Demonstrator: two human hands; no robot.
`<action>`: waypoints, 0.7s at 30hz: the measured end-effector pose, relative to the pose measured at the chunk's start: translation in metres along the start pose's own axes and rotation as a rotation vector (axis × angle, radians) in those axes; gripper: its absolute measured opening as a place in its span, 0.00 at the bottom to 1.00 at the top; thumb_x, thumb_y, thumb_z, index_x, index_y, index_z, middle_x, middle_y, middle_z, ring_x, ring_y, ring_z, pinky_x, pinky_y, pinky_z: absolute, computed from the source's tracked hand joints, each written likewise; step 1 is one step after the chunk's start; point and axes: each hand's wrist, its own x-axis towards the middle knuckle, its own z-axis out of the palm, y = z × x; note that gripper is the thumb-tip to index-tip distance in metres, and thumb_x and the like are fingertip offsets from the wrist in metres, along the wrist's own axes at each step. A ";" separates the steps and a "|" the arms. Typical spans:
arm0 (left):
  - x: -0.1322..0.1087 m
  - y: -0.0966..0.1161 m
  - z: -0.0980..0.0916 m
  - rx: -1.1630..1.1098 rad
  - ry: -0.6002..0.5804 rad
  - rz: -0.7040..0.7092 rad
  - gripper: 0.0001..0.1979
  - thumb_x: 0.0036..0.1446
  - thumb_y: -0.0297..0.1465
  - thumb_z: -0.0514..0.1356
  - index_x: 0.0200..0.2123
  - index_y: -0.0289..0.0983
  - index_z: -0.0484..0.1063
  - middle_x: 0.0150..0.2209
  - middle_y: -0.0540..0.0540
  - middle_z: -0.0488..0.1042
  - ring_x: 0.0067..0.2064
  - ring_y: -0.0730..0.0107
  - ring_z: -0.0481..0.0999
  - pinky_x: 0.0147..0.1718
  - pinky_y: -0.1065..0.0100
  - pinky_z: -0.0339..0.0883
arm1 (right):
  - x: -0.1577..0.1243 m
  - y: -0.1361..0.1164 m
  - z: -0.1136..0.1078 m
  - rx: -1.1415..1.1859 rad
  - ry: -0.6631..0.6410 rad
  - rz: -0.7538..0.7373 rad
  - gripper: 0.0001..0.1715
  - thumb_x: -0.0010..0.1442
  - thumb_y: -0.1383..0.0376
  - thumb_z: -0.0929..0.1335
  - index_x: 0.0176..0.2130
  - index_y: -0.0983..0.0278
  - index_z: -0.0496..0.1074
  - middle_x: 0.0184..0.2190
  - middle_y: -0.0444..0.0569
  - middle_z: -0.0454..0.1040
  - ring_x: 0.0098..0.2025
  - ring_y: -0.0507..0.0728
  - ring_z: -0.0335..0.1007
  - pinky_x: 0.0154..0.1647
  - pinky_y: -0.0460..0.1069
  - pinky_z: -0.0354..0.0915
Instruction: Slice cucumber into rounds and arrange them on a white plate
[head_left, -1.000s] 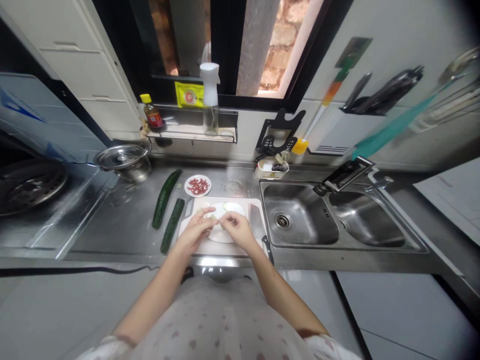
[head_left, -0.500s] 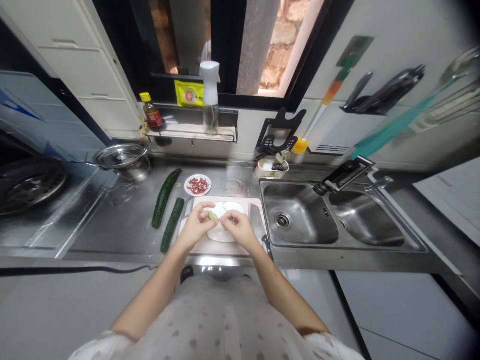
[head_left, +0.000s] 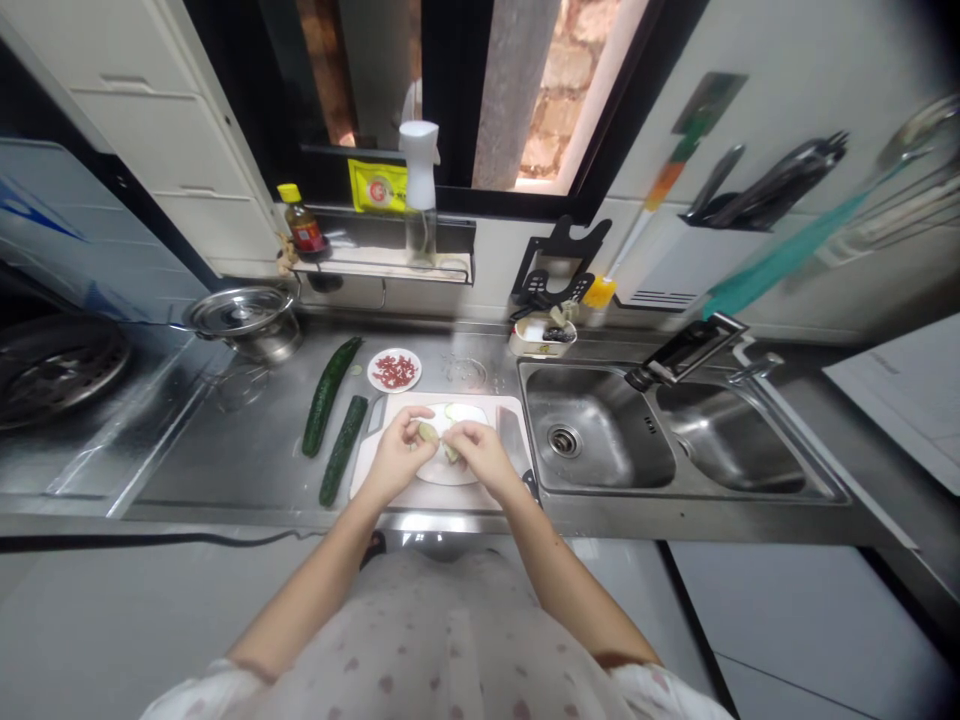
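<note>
Both hands meet over a white plate [head_left: 442, 470] that lies on a pale cutting board [head_left: 427, 498]. Between its thumb and fingers, my left hand [head_left: 397, 455] holds pale green cucumber slices [head_left: 427, 432]; how many is hidden. My right hand [head_left: 484, 458] pinches at a thin cucumber slice [head_left: 451, 453] low over the plate. Another slice [head_left: 450, 410] rests near the plate's far rim. A knife [head_left: 513, 435] lies on the board's right side, its black handle partly behind my right wrist. Left of the board lie two cucumbers, one whole [head_left: 330, 395] and one cut [head_left: 343, 450].
Behind the board stands a small white dish [head_left: 395, 386] of chopped red pieces. A lidded steel pot [head_left: 251, 325] is at the back left. On the right is a double sink [head_left: 600, 430] with a black faucet [head_left: 686, 352]. A shelf [head_left: 382, 265] carries bottles.
My right fingers have shifted slightly, and a slice now shows below them over the plate. My left hand stays nearly in place, still holding its slices.
</note>
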 end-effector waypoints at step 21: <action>0.022 -0.059 0.009 -0.045 0.027 -0.056 0.17 0.41 0.31 0.66 0.38 0.34 0.72 0.24 0.52 0.71 0.28 0.74 0.71 0.31 0.73 0.63 | 0.023 0.037 -0.031 -0.200 0.003 0.021 0.10 0.54 0.59 0.66 0.27 0.64 0.69 0.17 0.39 0.67 0.18 0.48 0.61 0.20 0.43 0.57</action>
